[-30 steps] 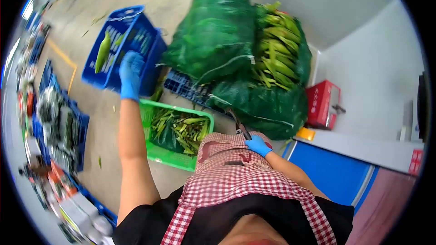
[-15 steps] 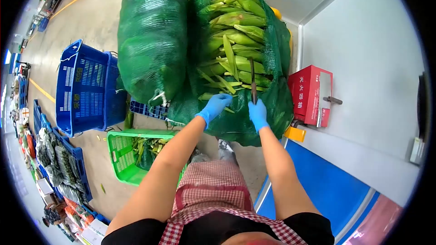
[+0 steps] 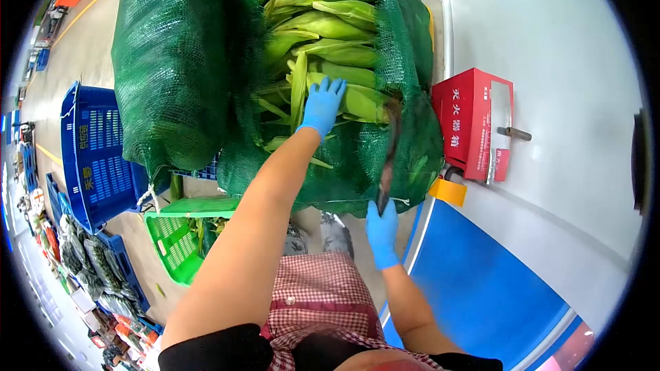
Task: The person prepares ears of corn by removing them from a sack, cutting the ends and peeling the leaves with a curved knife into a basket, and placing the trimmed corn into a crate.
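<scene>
Tool [image 3: 389,158] blurred, seemingly bladed, corn [image 3: 328,25] part-hidden

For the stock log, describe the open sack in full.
The open sack is dark green, woven-looking mesh, bulging and gaping at the top. Unhusked green corn shows through the opening, mostly lying crosswise in a stack, with loose leaf strips toward the near edge. Another sack lies along its left side; the red box stands to its right. The left hand rests on the corn. The right hand's blurred knife crosses its front; contact is unclear.
</scene>
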A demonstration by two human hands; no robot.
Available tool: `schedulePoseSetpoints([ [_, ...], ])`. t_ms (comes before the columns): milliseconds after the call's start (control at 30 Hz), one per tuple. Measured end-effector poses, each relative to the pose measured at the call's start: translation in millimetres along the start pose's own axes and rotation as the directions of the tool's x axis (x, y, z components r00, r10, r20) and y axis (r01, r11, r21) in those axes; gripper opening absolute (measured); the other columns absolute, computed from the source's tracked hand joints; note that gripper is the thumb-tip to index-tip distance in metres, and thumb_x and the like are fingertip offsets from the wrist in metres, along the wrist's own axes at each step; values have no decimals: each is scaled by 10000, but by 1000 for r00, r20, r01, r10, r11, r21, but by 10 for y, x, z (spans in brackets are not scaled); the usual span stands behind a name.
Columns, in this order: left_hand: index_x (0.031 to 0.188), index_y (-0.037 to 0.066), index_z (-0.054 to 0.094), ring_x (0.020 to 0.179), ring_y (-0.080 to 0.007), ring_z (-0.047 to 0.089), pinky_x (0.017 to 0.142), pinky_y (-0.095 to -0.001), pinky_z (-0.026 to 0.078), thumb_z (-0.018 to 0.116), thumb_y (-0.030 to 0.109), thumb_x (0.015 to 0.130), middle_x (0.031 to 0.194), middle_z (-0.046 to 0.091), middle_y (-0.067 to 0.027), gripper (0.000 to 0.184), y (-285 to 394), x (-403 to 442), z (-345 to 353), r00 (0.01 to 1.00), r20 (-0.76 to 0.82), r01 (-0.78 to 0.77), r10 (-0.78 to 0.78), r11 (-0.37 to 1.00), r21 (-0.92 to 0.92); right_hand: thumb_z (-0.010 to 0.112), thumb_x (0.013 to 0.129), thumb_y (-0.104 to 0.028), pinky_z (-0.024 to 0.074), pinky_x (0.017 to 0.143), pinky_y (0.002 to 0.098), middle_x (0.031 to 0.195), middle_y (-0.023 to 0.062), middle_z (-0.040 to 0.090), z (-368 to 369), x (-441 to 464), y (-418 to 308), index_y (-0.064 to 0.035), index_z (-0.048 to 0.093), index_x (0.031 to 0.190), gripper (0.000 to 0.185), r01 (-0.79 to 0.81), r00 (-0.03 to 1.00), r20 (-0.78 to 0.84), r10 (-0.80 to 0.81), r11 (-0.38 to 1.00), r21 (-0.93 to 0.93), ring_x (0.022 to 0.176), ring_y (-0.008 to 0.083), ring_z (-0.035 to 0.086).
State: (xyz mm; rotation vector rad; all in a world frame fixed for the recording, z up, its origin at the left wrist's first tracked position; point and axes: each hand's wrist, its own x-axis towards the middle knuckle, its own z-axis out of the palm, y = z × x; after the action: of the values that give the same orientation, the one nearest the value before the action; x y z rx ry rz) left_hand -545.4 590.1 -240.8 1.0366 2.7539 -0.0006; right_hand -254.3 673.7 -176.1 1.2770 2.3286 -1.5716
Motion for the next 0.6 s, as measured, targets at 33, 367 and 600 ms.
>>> schedulePoseSetpoints([
  [33, 1380, 127, 292, 1204, -311, 403, 1024, -452, 306, 720, 157, 694, 1270, 436, -119, 808, -7, 38, 5, 998, 64, 6, -7, 1000, 21, 546, 873, -133, 356, 425, 283, 600, 43, 495, -59, -136, 85, -50, 496, 892, 98, -24, 999, -38, 25, 999, 41, 476, 130, 485],
  [367, 1313, 86, 375, 947, -297, 590, 851, -396, 472, 806, 272, 587, 1076, 588, -140, 865, 69, -700, 63, 877, 416, 372, -241, 889, -268, 552, 872, -102, 348, 375, 273, 568, 21, 469, -540, -1140, -104, -54, 468, 851, 99, -282, 957, 133, 257, 933, 224, 422, 110, 457],
  [600, 1137, -8, 575, 915, -228, 606, 834, -319, 462, 784, 258, 539, 1041, 636, -137, 687, -217, -2185, -744, 918, 318, 339, -237, 51, -939, 565, 866, -102, 367, 395, 253, 593, 18, 478, -460, -1643, -197, -51, 478, 866, 101, -128, 991, 63, 121, 985, 120, 461, 90, 469],
])
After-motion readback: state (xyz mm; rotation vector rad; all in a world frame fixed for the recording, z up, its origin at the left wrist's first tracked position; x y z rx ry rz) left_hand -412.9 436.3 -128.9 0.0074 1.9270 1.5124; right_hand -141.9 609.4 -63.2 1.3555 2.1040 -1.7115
